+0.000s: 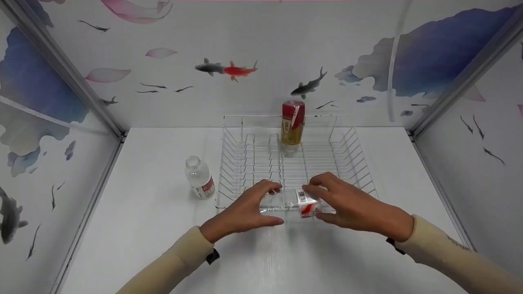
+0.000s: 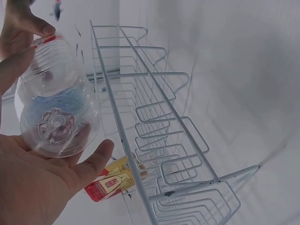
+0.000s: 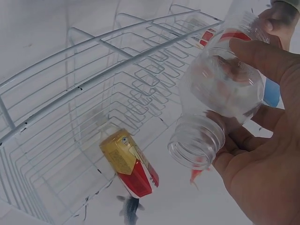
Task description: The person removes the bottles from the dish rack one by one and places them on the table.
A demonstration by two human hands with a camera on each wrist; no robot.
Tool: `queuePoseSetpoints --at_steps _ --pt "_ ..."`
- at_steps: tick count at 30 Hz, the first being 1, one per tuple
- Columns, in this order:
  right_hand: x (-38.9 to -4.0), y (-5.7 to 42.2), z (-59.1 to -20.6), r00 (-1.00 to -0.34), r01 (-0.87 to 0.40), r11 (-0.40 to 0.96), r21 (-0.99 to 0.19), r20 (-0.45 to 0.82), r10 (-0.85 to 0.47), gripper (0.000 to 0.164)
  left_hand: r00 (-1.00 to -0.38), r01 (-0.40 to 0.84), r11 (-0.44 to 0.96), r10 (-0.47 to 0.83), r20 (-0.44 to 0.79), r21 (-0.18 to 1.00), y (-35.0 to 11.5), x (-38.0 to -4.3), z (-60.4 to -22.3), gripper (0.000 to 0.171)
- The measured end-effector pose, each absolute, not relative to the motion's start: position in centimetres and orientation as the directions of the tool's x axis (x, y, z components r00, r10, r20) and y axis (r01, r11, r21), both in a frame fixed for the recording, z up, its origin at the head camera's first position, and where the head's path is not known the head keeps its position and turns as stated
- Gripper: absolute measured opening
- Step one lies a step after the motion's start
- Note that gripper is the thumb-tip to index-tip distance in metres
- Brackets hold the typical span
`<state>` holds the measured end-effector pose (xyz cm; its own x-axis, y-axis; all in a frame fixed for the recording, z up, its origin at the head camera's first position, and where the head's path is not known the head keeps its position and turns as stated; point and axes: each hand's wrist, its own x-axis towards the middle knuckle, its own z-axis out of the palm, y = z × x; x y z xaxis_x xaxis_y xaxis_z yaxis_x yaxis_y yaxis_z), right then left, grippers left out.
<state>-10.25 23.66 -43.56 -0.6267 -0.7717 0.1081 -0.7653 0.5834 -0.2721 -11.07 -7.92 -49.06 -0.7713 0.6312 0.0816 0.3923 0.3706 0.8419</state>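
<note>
Clear bottle (image 1: 290, 200) is sideways at the wire rack's (image 1: 318, 154) six o'clock: at its nine-o'clock end, left hand (image 1: 245, 206) has fingers spread, perhaps for supporting; at three, right hand (image 1: 351, 204) pinches it between fingers, probably for control.

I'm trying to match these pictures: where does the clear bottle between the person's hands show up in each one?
Head view: the clear bottle lies sideways, below centre and slightly right.
Left wrist view: at the left side, with its base towards the camera.
Right wrist view: right of centre, its open mouth towards the lower left.
Shared landmark: the white wire rack, visible in all three.
</note>
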Motion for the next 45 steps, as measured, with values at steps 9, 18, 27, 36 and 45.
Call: queuePoseSetpoints --at_steps 9,18,27,36,45 --pt "-9.8 23.5 -43.3 -0.609 -0.781 0.563 -0.270 0.129 -0.782 0.068 -0.753 0.416 0.370 0.652 0.086 0.830 -7.4 -10.9 -49.2 0.075" --pt "-9.7 23.3 -43.2 -0.601 -0.787 0.552 -0.277 0.135 -0.788 0.064 -0.744 0.428 0.373 0.663 0.086 0.823 -7.0 -10.7 -49.5 0.075" --pt "-9.6 23.0 -42.9 -0.577 -0.808 0.535 -0.246 0.150 -0.803 0.064 -0.747 0.421 0.380 0.661 0.077 0.823 -6.8 -10.5 -49.7 0.074" --pt "-9.6 22.7 -42.9 -0.555 -0.827 0.518 -0.220 0.170 -0.814 0.066 -0.746 0.403 0.370 0.662 0.067 0.837 -6.5 -10.5 -49.6 0.070" --pt "-9.8 23.0 -42.9 -0.538 -0.840 0.509 -0.187 0.163 -0.827 0.070 -0.750 0.399 0.395 0.660 0.046 0.827 -6.4 -10.3 -49.5 0.065"
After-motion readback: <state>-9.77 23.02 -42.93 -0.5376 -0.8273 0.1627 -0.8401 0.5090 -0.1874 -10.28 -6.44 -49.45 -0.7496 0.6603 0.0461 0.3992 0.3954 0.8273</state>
